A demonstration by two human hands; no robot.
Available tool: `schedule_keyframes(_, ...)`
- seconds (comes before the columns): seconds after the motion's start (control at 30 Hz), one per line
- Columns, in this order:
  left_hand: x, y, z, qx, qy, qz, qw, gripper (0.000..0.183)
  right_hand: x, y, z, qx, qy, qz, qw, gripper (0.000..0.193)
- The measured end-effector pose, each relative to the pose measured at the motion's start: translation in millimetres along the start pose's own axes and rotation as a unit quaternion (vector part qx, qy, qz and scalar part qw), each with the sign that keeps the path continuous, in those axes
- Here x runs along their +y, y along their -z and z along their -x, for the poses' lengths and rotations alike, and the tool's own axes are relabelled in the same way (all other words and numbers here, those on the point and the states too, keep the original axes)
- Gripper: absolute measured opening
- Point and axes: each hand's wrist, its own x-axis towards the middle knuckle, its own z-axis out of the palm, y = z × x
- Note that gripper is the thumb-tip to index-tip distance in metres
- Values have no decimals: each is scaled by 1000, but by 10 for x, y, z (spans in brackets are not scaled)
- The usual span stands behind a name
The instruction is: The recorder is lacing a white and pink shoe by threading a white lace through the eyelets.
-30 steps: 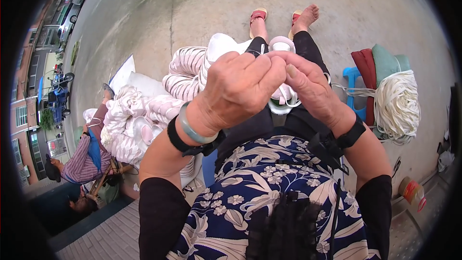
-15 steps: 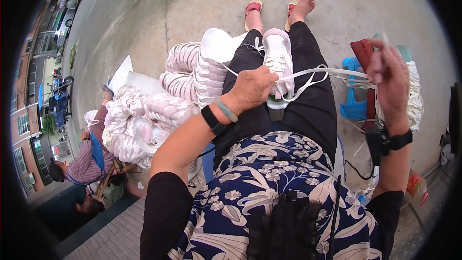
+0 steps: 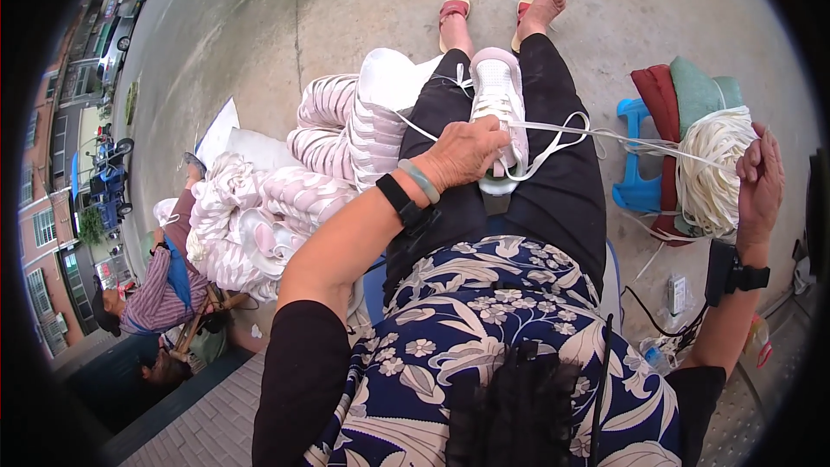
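Note:
A white sneaker with a pale pink toe lies between my thighs, toe pointing away from me. My left hand is closed over its opening, fingers gripping the upper near the lace holes. From there a white shoelace stretches tight to the right, up to my right hand. Those fingers are curled around the lace's far part; its end is hidden. A loose loop of lace hangs beside the shoe, and another lace strand trails over my left thigh.
A bundle of white laces rests on a blue stool with red and green cushions. Piles of pinkish-white shoe uppers lie at left. Beyond them another person sits bent over.
My right hand has swung outward to the right and a little down, drawing the shoelace out longer and straighter. My left hand stays at the sneaker.

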Motion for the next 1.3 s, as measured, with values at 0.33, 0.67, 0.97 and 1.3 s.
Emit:
schedule_keyframes(0.33,37,-9,46,-12,18,-22,1000,15,195,-82,22,8,-9,-9,1000,24)
schedule_keyframes(0.67,676,345,3,-178,-13,31,983,14,275,-339,159,30,-40,8,999,22)
schedule_keyframes(0.97,890,1734,50,37,142,475,868,10,427,-122,219,63,-45,4,997,22)
schedule_keyframes(1.3,516,2495,779,330,193,436,815,9,452,122,220,69,-39,-24,997,22)
